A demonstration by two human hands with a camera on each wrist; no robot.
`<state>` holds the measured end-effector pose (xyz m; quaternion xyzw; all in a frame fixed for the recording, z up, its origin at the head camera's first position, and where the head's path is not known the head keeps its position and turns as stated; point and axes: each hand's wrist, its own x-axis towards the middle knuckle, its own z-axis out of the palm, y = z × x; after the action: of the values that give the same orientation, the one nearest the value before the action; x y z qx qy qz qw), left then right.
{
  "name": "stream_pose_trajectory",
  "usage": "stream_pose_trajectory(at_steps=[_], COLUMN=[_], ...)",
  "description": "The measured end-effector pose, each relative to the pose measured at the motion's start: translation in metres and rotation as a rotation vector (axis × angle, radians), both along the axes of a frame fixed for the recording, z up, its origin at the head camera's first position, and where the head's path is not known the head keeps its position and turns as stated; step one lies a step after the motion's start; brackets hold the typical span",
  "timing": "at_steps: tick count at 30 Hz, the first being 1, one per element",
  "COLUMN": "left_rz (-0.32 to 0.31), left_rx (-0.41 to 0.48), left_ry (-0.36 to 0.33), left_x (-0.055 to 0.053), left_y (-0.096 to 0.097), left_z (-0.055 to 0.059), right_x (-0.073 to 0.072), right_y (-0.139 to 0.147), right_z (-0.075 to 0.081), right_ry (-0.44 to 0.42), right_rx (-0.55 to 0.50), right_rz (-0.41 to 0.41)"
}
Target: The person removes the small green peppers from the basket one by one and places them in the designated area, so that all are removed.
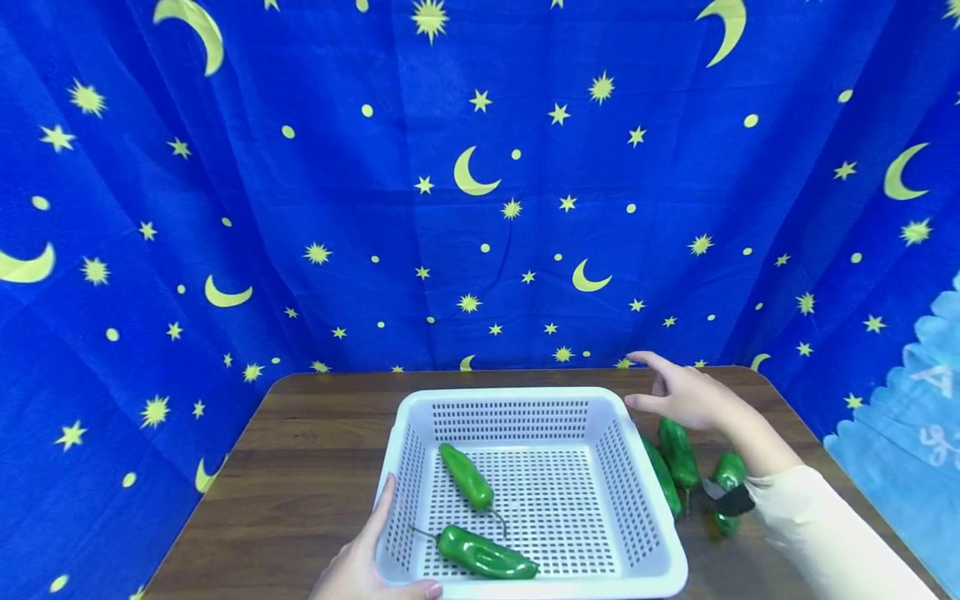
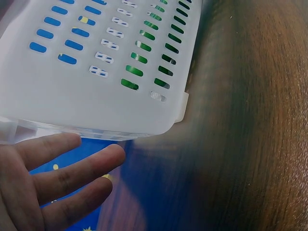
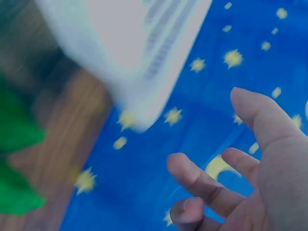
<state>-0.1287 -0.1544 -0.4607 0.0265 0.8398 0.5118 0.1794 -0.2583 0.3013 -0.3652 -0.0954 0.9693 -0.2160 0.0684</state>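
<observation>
A white plastic basket [image 1: 645,575] with slotted walls stands on the table. Inside it lie two long green peppers, one [image 1: 467,477] toward the back left and another [image 1: 486,553] by the front wall. My left hand [image 1: 363,558] is at the basket's front left corner, thumb by the front rim. In the left wrist view its fingers [image 2: 79,171] are straight and spread near the basket's edge. My right hand [image 1: 686,396] hovers by the back right corner, its fingers loosely spread with nothing between them.
Several more green peppers [image 1: 678,454] lie on the brown wooden table [image 1: 300,467] right of the basket, partly hidden by its wall and my right wrist. A blue curtain [image 1: 480,225] with moons and stars hangs behind the table and along both sides.
</observation>
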Motion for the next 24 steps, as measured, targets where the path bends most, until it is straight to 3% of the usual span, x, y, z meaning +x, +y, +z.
stream_pose_trajectory(at_steps=[4,9,14,24], left_rz=[-0.001,-0.009,-0.024,-0.016], left_rx=[0.028,0.062,0.101,0.073], left_ry=[-0.024,-0.034,-0.036,-0.015], left_x=[0.0,0.001,0.001,0.001], left_y=[-0.001,-0.001,-0.001,-0.001], left_z=[0.0,0.0,0.001,0.002], right_x=[-0.001,-0.005,-0.011,-0.018], right_y=[-0.035,-0.068,-0.089,-0.131], right_z=[0.013,0.017,0.014,0.004], right_ry=[0.033,0.05,0.041,-0.025], right_rx=[-0.036,-0.067,-0.094,-0.166], right_rz=[0.082,0.149,0.186,0.32])
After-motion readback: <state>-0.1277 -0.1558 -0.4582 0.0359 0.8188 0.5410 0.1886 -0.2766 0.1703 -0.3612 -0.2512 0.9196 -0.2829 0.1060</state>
